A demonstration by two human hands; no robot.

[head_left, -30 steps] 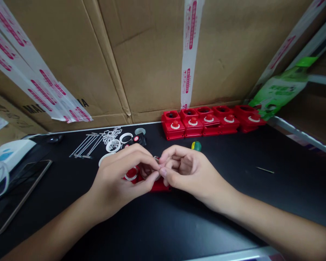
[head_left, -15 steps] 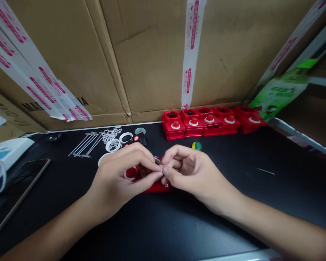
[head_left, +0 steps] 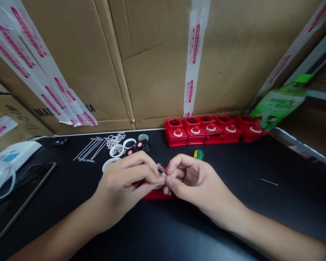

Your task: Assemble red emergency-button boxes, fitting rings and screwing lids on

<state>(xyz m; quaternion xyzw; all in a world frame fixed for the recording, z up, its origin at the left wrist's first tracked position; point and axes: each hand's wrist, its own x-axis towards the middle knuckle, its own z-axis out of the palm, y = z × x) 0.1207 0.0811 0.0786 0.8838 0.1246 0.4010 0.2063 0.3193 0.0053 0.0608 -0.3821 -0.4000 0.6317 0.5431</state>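
Observation:
My left hand (head_left: 126, 183) and my right hand (head_left: 191, 179) meet fingertip to fingertip at the middle of the black table (head_left: 233, 203). Both are closed in a pinch on a small white ring (head_left: 160, 169) held just above a red button housing (head_left: 157, 194) that lies under my fingers. Most of the housing is hidden by my hands.
A row of several red button housings (head_left: 212, 128) stands against the cardboard wall (head_left: 152, 61). White rings (head_left: 116, 150), metal pins (head_left: 89, 148) and small black parts lie at the back left. A green-yellow knob (head_left: 199, 154), a phone (head_left: 16, 197), and a loose pin (head_left: 268, 182) at the right are also on the table.
My hands stay pinched together on the ring. The view has tilted so everything sits a little lower in the picture; the red cap seen by my left fingers is now hidden.

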